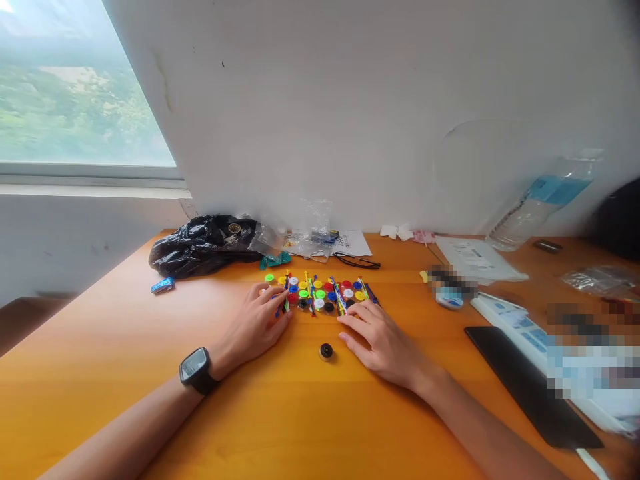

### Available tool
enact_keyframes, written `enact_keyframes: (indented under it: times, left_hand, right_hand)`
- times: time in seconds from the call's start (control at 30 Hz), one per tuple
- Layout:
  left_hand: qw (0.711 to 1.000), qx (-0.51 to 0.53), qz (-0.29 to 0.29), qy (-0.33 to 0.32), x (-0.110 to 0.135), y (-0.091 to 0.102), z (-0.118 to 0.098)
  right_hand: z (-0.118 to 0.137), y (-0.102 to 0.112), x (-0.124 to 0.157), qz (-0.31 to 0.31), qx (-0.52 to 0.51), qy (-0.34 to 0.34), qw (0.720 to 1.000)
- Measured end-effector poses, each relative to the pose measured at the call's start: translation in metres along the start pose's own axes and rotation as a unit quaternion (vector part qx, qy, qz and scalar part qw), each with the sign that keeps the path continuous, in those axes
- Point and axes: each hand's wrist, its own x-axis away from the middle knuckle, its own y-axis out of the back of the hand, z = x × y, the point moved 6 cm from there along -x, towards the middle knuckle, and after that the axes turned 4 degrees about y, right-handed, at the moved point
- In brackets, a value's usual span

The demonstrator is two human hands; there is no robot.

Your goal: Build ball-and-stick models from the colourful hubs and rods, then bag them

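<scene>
Rows of small colourful round pieces (pixel 320 294) lie on the wooden table (pixel 250 413), with several thin multicoloured sticks (pixel 311 293) among them. My left hand (pixel 257 317), with a black watch (pixel 196 365) on its wrist, rests at the left end of the group. Its fingers are extended and touch the sticks there. At the right end lies my right hand (pixel 383 340), fingers apart, its fingertips touching or just over the sticks and discs. Neither hand visibly grips anything. Between them and nearer to me stands a small round piece with a black top (pixel 326 352).
Along the wall are a black plastic bag (pixel 200 247), clear wrapping (pixel 315 230), a dark cord (pixel 357 262) and a leaning bottle (pixel 545 200). A blue packet (pixel 163 286) lies left. A black phone (pixel 530 383) and a white power strip (pixel 520 320) are right.
</scene>
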Motion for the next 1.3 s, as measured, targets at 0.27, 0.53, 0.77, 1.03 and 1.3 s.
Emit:
enact_keyframes:
  times: [0.27,0.53,0.77,1.03,1.3]
  left_hand:
    - [1.0,-0.009,0.002,0.007,0.0015,0.0012,0.0002]
    - [1.0,-0.006,0.012,0.005,0.0017,-0.0001,0.0002]
    - [1.0,0.005,-0.006,0.001,0.0025,0.0025,-0.0002]
    - [0.999,0.008,-0.034,0.004,0.0025,0.0075,-0.0028]
    - [1.0,0.009,-0.019,0.01,0.0011,0.0047,-0.0016]
  right_hand:
    - [-0.0003,-0.0005,-0.0001,0.006,-0.005,-0.006,1.0]
    - [-0.0016,-0.0009,0.0002,0.003,-0.007,-0.005,1.0]
    - [-0.001,-0.0005,0.0004,0.0,-0.004,-0.003,1.0]
    - [-0.0023,-0.0001,0.0003,0.008,-0.009,-0.014,1.0]
    - [-0.001,0.0009,0.0001,-0.002,-0.007,-0.005,1.0]
